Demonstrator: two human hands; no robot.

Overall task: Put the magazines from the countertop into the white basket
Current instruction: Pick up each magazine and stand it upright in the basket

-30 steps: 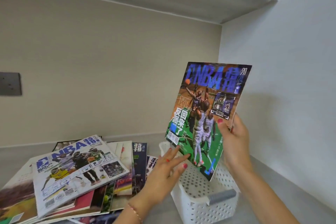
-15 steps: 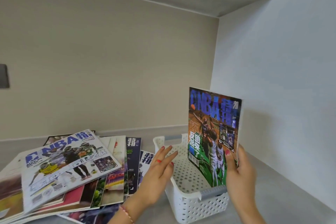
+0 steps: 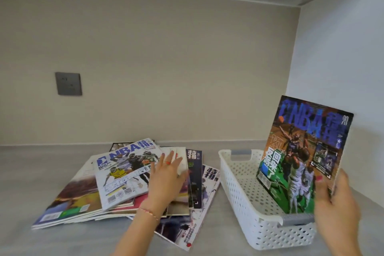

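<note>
Head view: the glossy blue-and-green basketball magazine (image 3: 301, 158) stands nearly upright inside the white perforated plastic basket (image 3: 239, 185), its long axis vertical and leaning a little toward the basket's right wall, its lower edge down among the holes of the floor near the front grey handle (image 3: 297, 219). My right hand (image 3: 334, 208) pinches its lower right edge, thumb on the cover and fingers behind, so it is still mine to let go. I judge this one all but placed: it needs only to tip flat or settle against the wall.

The basket's long axis runs away from me, and to the magazine's left the whole floor of it lies bare, room enough for more.

Left of the basket, just beside its long wall, the fanned pile of loose magazines (image 3: 87, 199) lies flat on the pale grey countertop (image 3: 31, 172). The top one, a white-covered basketball issue (image 3: 126, 174), has its long axis angled away from the basket. My left hand (image 3: 166, 181) is flat on the pile to that issue's right, fingers straight and spread, gripping nothing. It is the nearer hand for the next pick, and the top issue's right edge lies right under its fingers.

The near corner of the lowest magazine comes close to the basket's front left corner; lifting straight up before swinging right should spare the rim.
</note>
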